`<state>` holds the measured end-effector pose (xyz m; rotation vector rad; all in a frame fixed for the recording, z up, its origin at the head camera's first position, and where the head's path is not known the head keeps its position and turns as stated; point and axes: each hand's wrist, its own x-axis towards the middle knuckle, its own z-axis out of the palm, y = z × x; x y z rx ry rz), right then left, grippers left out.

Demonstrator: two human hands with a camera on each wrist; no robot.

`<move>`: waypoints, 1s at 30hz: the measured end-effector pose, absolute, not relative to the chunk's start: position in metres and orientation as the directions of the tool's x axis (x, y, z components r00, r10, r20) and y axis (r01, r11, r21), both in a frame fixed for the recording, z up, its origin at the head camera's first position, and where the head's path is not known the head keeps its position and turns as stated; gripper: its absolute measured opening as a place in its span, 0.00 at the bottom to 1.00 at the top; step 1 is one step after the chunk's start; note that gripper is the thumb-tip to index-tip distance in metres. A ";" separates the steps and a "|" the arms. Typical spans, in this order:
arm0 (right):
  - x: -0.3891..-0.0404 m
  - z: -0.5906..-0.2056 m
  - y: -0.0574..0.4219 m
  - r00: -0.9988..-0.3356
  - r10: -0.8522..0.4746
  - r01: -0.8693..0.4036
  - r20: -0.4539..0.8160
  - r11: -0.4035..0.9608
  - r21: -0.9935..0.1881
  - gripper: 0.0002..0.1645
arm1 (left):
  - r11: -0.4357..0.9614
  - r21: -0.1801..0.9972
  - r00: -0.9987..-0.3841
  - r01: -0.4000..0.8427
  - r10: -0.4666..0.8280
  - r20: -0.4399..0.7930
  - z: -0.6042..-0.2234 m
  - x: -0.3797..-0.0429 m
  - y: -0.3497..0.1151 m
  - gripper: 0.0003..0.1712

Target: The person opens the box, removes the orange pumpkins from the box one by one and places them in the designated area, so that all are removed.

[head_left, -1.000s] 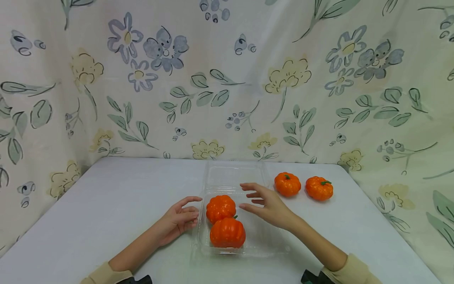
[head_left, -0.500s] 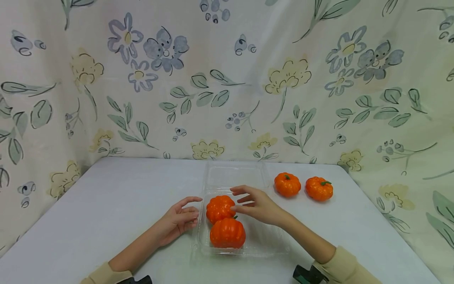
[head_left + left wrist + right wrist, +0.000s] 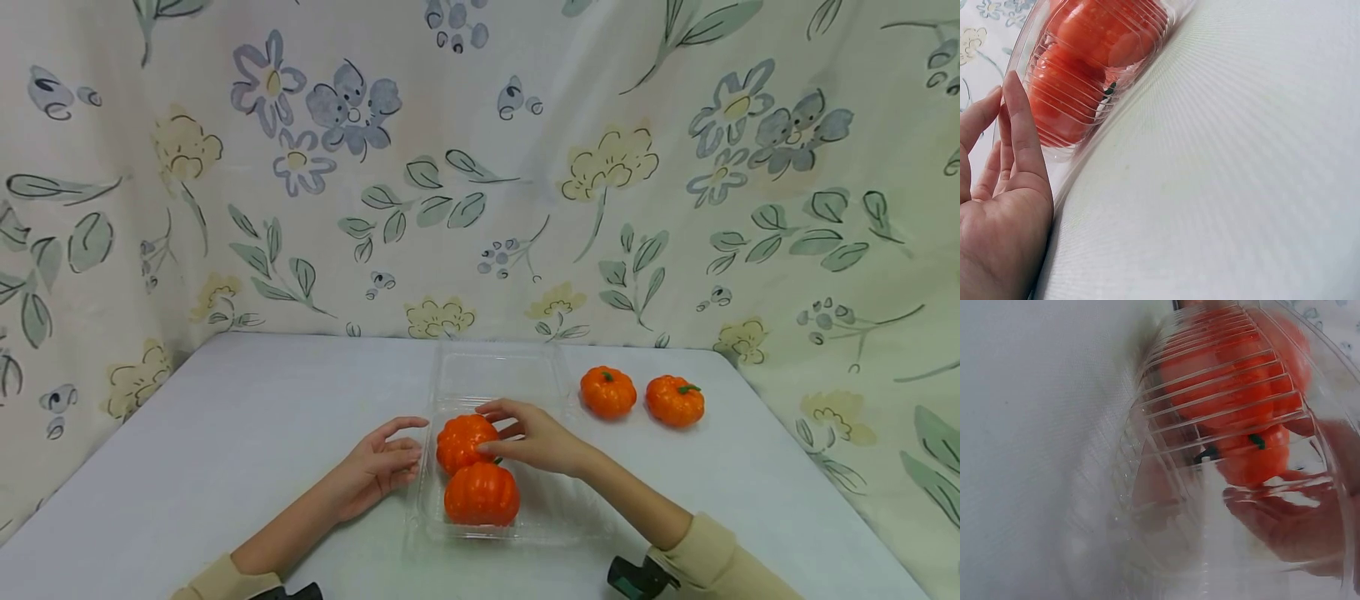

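Note:
Two orange toy pumpkins sit inside a clear plastic clamshell box, the rear pumpkin just behind the front pumpkin. My right hand reaches over the box from the right, its thumb and fingers spread about the right side of the rear pumpkin. In the right wrist view, this hand shows through the ribbed clear wall, below a pumpkin with a green stem. My left hand rests at the left wall of the box with relaxed fingers, and its fingertips lie beside that wall in the left wrist view.
The box's lid lies open toward the back. Two more orange pumpkins, a nearer-to-box pumpkin and a far-right pumpkin, stand on the white table. Behind hangs a floral curtain.
My right hand has moved left and slightly down, from beside the box's pumpkins to the rear pumpkin's right side. My left hand and the pumpkins have stayed in place.

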<state>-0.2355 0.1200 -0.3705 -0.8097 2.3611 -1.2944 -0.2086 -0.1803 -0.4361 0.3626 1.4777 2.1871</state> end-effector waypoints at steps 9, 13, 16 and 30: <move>-0.236 -0.371 0.115 -0.777 -0.625 -0.242 -0.074 0.405 -0.882 0.33 | -0.318 0.918 -0.849 -0.237 0.526 -0.037 -0.434 -0.207 -0.181 0.22; -0.236 -0.370 0.114 -0.784 -0.614 -0.219 -0.087 0.405 -0.888 0.33 | -0.323 0.918 -0.846 -0.229 0.532 -0.024 -0.435 -0.208 -0.181 0.22; -0.235 -0.368 0.113 -0.787 -0.611 -0.215 -0.086 0.403 -0.890 0.33 | -0.316 0.921 -0.846 -0.227 0.532 -0.026 -0.436 -0.208 -0.181 0.22; -0.232 -0.365 0.115 -0.797 -0.602 -0.245 -0.048 0.396 -0.885 0.31 | -0.322 0.922 -0.840 -0.216 0.542 -0.008 -0.436 -0.208 -0.182 0.22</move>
